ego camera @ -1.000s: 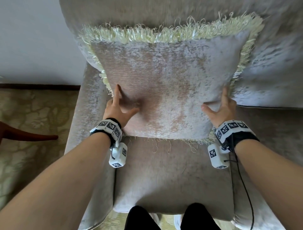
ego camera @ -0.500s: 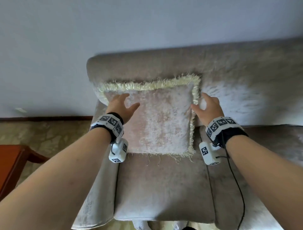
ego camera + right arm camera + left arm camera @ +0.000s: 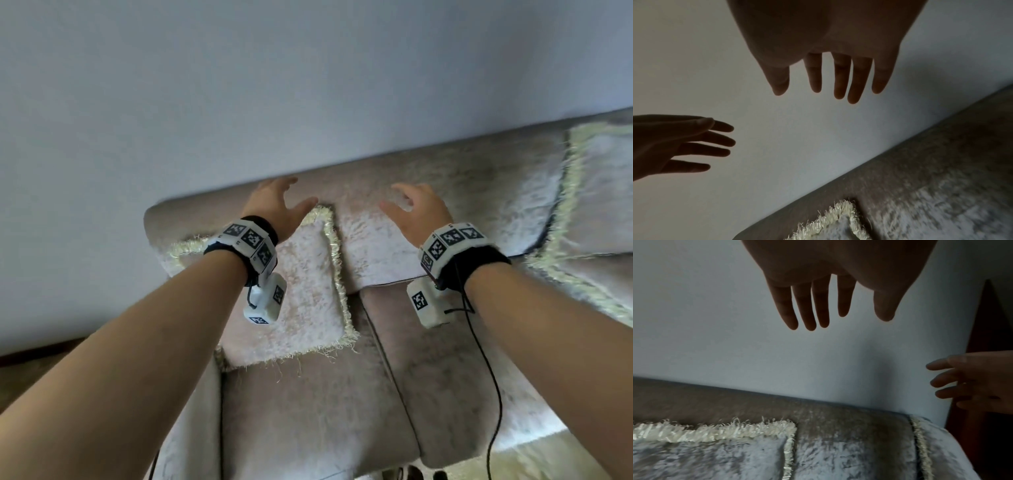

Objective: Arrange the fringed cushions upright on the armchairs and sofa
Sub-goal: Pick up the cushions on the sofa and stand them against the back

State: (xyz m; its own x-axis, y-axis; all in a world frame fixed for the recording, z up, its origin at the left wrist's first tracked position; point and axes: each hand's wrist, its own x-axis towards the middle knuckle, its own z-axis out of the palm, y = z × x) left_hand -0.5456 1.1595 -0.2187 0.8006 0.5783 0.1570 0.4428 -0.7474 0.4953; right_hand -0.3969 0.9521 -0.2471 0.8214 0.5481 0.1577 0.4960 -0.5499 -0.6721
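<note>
A pale velvet cushion with cream fringe (image 3: 305, 294) (image 3: 719, 457) (image 3: 838, 227) stands upright against the back of the grey sofa (image 3: 445, 192) at its left end. My left hand (image 3: 274, 202) (image 3: 826, 305) hovers above the cushion's top edge, fingers straight and spread, holding nothing. My right hand (image 3: 411, 209) (image 3: 830, 78) is raised beside it over the sofa back, fingers also straight and empty. A second fringed cushion (image 3: 596, 219) (image 3: 937, 451) leans on the sofa further right.
A plain light wall (image 3: 239, 85) rises right behind the sofa. The seat cushions (image 3: 342, 411) lie below my arms. Patterned floor (image 3: 20, 373) shows at the lower left. A black cable (image 3: 493, 394) hangs from my right wrist.
Both hands have let go of the left cushion and lifted off it toward the sofa back. My view has pulled back and swung right, bringing the second cushion into sight.
</note>
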